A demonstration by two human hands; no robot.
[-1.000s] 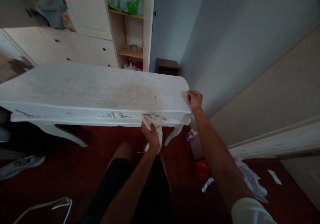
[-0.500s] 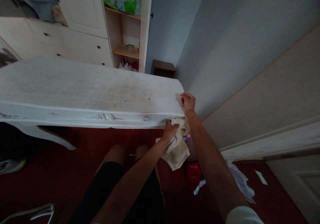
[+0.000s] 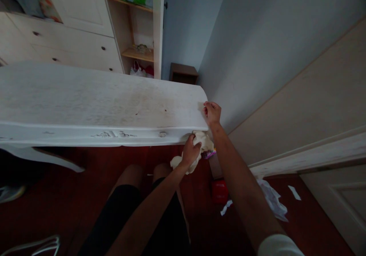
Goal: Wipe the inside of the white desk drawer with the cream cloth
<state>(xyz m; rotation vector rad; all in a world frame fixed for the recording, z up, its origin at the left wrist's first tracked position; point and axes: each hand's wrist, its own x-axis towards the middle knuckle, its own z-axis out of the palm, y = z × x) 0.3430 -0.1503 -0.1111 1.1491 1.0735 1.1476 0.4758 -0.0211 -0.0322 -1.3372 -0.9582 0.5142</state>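
Bunched tighter than half a second ago, when it hung loose below the fist, the cloth [image 3: 203,141] is now balled in the left hand [image 3: 191,151]. That hand is closed around it and presses it to the front rail of the surface [image 3: 85,96], just under the right-end corner. A second ago it worked farther to its left along the rail. Just above and beside it, the right hand [image 3: 212,113] has kept its place, fingers curled over the corner edge. Wiping the front edge looks to be the step in hand, now at the rail's end. Carrying the wipe round the corner would call for the right hand to lift clear. Below the hands, on the floor, lie a pink wrapper [image 3: 210,155], a red box [image 3: 219,191] and crumpled white paper [image 3: 271,199].
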